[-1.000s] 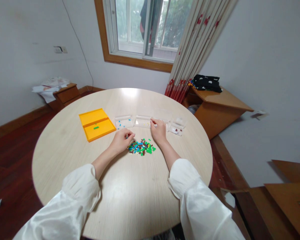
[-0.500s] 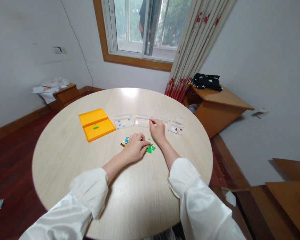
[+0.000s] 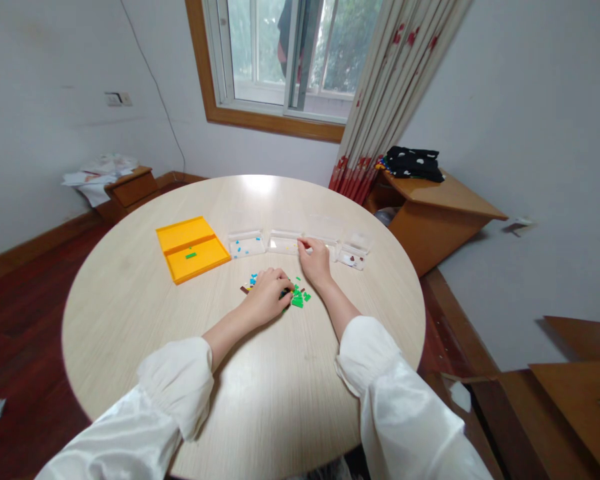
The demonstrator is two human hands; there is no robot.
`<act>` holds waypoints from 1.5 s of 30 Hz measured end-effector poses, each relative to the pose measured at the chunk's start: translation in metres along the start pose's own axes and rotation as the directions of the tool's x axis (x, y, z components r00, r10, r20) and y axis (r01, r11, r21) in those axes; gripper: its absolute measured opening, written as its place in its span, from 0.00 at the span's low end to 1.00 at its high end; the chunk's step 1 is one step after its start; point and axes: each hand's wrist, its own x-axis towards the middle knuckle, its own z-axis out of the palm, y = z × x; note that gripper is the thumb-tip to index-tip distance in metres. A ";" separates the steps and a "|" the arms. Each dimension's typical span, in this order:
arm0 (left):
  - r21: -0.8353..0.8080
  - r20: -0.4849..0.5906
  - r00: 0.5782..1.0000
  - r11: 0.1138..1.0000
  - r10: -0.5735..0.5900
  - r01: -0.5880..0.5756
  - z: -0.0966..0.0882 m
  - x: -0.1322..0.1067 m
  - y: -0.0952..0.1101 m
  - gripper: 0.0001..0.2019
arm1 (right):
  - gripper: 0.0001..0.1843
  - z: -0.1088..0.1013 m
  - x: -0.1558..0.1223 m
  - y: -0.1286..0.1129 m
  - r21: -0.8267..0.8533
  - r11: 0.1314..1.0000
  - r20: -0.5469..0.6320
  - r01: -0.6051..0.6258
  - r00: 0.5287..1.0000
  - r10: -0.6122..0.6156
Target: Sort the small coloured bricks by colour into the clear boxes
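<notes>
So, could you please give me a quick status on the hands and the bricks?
Left hand over the brick pile, fingers curled. Right hand at the clear boxes. Yellow tray apart, left.

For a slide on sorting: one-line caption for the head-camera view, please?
Left hand covers a pile of small coloured pieces; right hand touches a row of clear boxes on a round table.

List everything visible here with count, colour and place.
round wooden table: 1, beige, centre
shallow plastic tray: 1, yellow, table's left; green piece inside
clear plastic boxes: 4, transparent, right of tray
small plastic pieces: many, mixed colours, heaped mid-table
wood-framed window: 1, brown, back wall
patterned curtain: 1, cream-red, beside window
wooden desk: 1, brown, right; black cloth on top
low wooden cabinet: 1, brown, left; papers on top
left hand: 1, on pieces
right hand: 1, at boxes
</notes>
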 end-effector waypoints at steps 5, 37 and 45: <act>-0.212 -0.118 0.984 0.971 -0.134 0.106 -0.003 0.003 -0.012 0.07 | 0.12 -0.001 -0.003 -0.003 0.014 0.999 0.004 0.032 0.999 -0.032; -0.728 -0.230 0.827 0.655 -0.512 0.203 -0.020 0.010 -0.028 0.07 | 0.03 -0.009 -0.012 -0.028 0.071 0.982 0.175 0.174 0.967 -0.184; -0.695 -0.293 0.816 0.697 -0.498 0.176 -0.019 0.009 -0.029 0.03 | 0.06 -0.013 -0.001 0.000 -0.027 1.000 -0.036 -0.007 0.999 0.006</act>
